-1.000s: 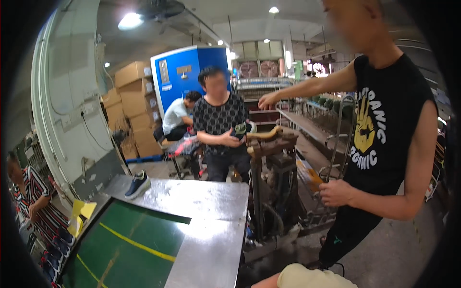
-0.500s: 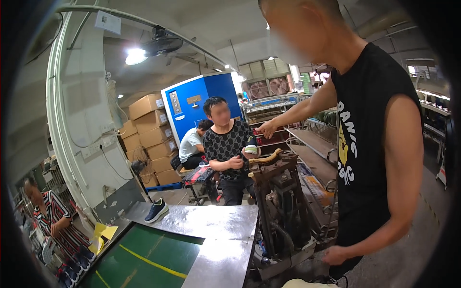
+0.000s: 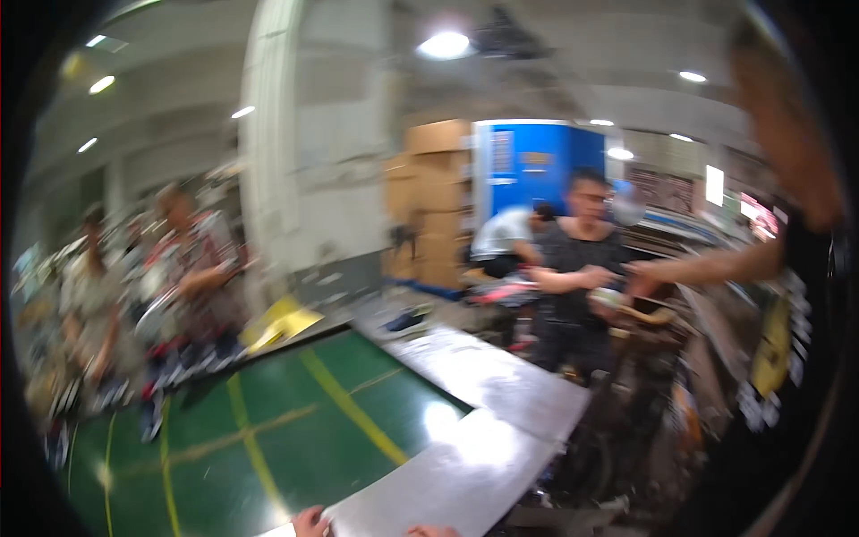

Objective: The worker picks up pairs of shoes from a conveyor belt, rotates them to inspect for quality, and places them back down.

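My left hand (image 3: 310,522) shows at the lower edge, by the border between the green belt (image 3: 295,430) and the bare metal table (image 3: 447,474). Only its blurred fingertips are in view, beside a small white edge I cannot make out. Further right, a sliver of my right hand (image 3: 432,531) appears at the bottom, over the metal. Its fingers are mostly cut off, and whatever either hand might hold is hidden. A dark sneaker with a pale sole (image 3: 407,320) lies at the metal table's far end.
Across the table a person (image 3: 582,277) faces a standing person in black (image 3: 761,403), whose arm reaches over a dark machine (image 3: 626,421). Other people (image 3: 197,259) stand left by several shoes. Yellow sheets (image 3: 282,324), a pillar (image 3: 335,152) and stacked cartons (image 3: 438,197) are beyond.
My view has swung left and blurred, showing more belt and the people on the left. Both my hands have come into the lower edge. The standing person's arm now reaches lower, toward the seated person's hands.
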Tool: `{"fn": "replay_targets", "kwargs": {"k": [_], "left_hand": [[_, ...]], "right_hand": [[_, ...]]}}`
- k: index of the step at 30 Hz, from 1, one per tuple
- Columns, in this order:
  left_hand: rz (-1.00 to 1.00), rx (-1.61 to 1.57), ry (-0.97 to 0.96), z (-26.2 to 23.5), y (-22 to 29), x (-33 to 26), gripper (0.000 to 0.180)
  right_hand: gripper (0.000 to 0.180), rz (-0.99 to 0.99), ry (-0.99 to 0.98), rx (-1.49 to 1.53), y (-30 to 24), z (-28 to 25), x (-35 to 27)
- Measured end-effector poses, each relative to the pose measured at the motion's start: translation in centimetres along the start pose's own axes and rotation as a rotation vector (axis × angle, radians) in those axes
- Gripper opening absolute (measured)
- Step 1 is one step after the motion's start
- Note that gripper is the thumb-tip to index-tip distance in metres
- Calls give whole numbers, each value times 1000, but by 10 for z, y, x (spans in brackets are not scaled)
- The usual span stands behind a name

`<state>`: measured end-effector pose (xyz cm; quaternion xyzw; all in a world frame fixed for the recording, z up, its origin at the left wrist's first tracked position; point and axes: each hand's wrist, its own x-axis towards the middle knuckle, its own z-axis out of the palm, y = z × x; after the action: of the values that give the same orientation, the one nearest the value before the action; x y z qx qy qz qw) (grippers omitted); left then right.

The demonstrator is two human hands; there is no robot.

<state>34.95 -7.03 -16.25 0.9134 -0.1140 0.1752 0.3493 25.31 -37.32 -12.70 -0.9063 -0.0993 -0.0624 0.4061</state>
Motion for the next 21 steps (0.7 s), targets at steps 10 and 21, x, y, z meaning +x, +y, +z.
{"fn": "replay_targets", "kwargs": {"k": [10,21], "left_hand": [[-217,-128,-73,-24,17,-8,31],[-243,-120,-48,-15,34,-7,26]], "right_hand": [[31,79,-162,-59,-5,4,14],[27,24,-152,0,5,-5,11]]}}
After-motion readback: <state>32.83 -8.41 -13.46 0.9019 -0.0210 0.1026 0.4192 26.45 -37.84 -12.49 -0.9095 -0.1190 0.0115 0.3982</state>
